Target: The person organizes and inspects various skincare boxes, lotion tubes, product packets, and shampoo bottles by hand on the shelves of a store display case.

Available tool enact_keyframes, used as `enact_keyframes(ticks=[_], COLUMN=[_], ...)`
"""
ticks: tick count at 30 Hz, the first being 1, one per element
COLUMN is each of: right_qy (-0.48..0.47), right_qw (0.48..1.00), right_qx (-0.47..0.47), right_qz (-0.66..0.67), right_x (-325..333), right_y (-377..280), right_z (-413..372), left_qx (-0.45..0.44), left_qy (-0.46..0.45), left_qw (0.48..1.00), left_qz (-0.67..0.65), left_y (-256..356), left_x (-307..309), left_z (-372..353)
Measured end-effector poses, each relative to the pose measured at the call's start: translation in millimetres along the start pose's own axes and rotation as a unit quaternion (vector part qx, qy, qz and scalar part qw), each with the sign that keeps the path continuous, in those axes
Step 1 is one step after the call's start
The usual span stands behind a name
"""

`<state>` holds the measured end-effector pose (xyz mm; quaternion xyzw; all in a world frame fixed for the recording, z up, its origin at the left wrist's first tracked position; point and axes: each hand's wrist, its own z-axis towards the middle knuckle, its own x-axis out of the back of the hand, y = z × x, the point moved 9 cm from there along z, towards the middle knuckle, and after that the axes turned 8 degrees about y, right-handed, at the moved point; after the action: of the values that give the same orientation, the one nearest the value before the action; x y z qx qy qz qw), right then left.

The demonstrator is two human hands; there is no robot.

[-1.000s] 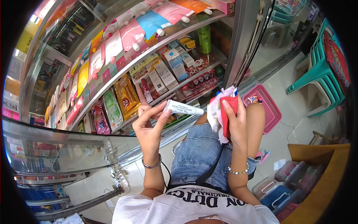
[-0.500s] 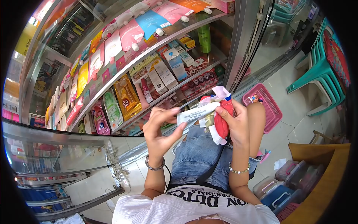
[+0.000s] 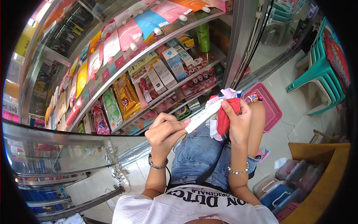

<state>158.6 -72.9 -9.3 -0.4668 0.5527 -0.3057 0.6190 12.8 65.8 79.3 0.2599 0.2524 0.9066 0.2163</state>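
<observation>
Tube (image 3: 201, 116) looks light, slick and squashy, best pinched low, where left hand (image 3: 166, 131) fingers grip it, while right hand (image 3: 238, 125) clutches cloth (image 3: 223, 121) against its top.

Bright daylight comes in from my right and washes out the floor tiles (image 3: 294, 115) around the green chairs (image 3: 320, 71). Glare streaks the glass counter top (image 3: 56, 145) on my left. The fisheye lens bows the shelves (image 3: 156, 48) and leaves the corners black. The white tube (image 3: 201, 115) in my left hand (image 3: 164, 134) looks slightly soft; the red cloth (image 3: 223, 119) in my right hand (image 3: 238, 123) is crisp.
</observation>
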Motion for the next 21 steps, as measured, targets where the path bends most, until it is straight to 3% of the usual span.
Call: enact_keyframes(ticks=[2, 10, 13, 21], right_qy=[0.017, 0.047, 0.074, 0.093], right_qw=[0.998, 0.998, 0.997, 0.996], right_qx=[0.029, 0.034, 0.021, 0.017], right_qz=[-0.048, -0.010, 0.004, -0.001], right_x=[3.0, -3.8, 6.8, 29.8], right_y=[0.3, -10.1, -5.9, -8.7], right_z=[0.7, -0.6, 4.3, 13.5], left_qx=[-0.004, -0.051, -0.149, -0.184], left_qy=[0.008, 0.013, 0.065, 0.067], left_qw=[1.000, 0.999, 0.984, 0.963], left_qz=[0.015, -0.009, 0.067, 0.187], left_y=[1.9, 8.4, 11.6, -5.9], left_x=[1.9, 1.8, 23.2, 45.7], left_z=[-1.6, -2.5, -2.4, -1.8])
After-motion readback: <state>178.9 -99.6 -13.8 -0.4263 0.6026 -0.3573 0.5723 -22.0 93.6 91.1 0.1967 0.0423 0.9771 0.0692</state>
